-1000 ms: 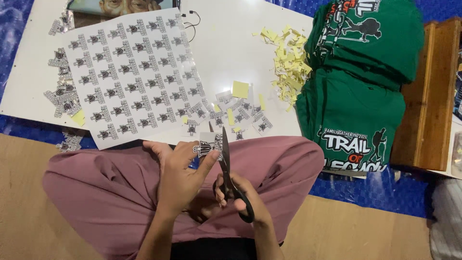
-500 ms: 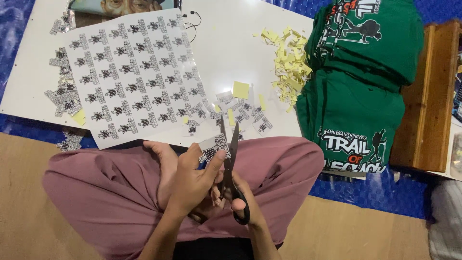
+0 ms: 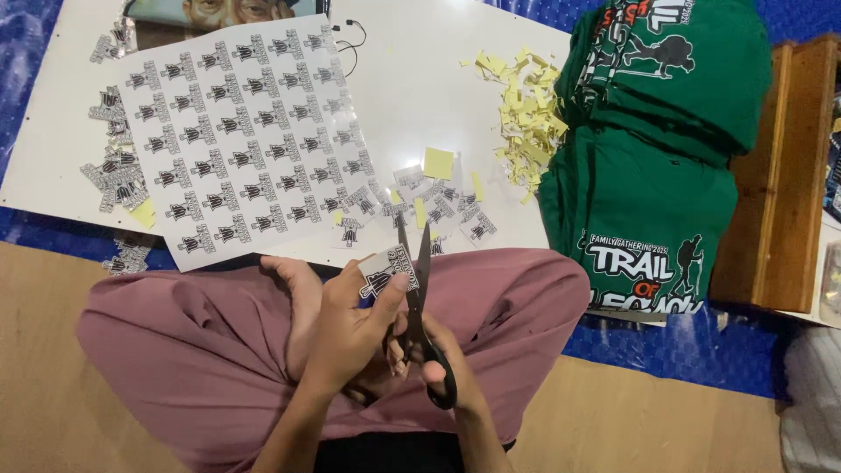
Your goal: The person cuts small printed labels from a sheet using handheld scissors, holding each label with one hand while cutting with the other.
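Scissors [image 3: 419,302] blades now spread open around the small printed cut-out [image 3: 385,273], where a second ago they lay closed; left hand [image 3: 346,328] pinches the cut-out over the lap; right hand [image 3: 438,368] grips the scissor handles; trimming looks mid-cut, printed sheet [image 3: 236,140] lying on the white board [image 3: 420,88].

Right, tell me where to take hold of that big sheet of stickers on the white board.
Grip the sticker sheet by its near bottom-left corner, coming from the lap side: it lies flat, but that corner overhangs the white board, so fingers can slip under it.
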